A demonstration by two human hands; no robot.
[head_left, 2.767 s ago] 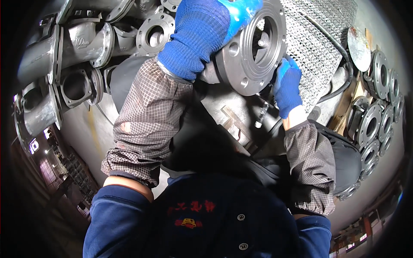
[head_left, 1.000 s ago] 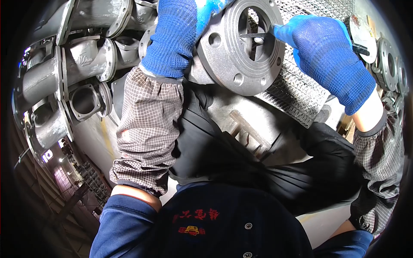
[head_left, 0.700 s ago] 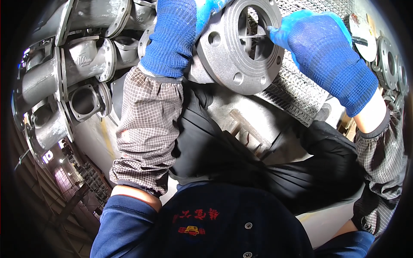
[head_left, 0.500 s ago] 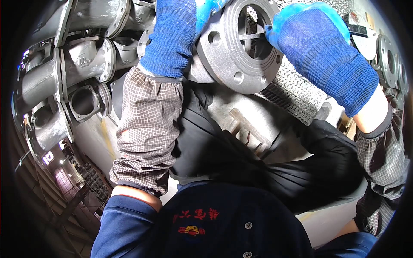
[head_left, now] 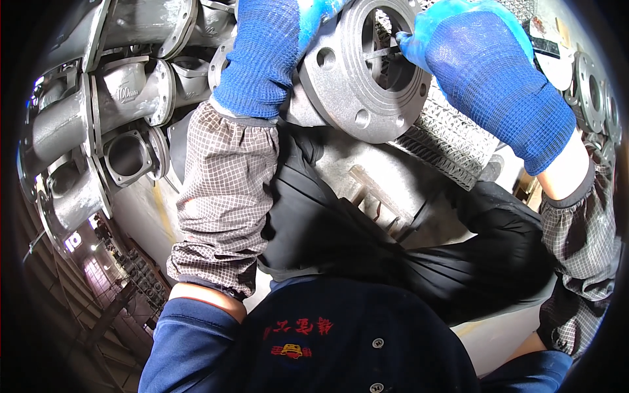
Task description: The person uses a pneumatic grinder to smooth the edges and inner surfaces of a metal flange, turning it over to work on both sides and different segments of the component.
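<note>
a blue-gloved left hand (head_left: 272, 56) grips the rim of a grey cast-iron flanged valve body (head_left: 357, 78) held up close, while the right hand (head_left: 481, 69) pokes curled fingertips (head_left: 409, 46) into its bore, grey pipe castings (head_left: 98, 124) stacked at left.

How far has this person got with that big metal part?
Already up: the grey flanged casting is lifted close, braced by the left hand. In hand: the right hand reaches fingertips into its round opening. Left: similar castings lie piled at the left, untouched.
</note>
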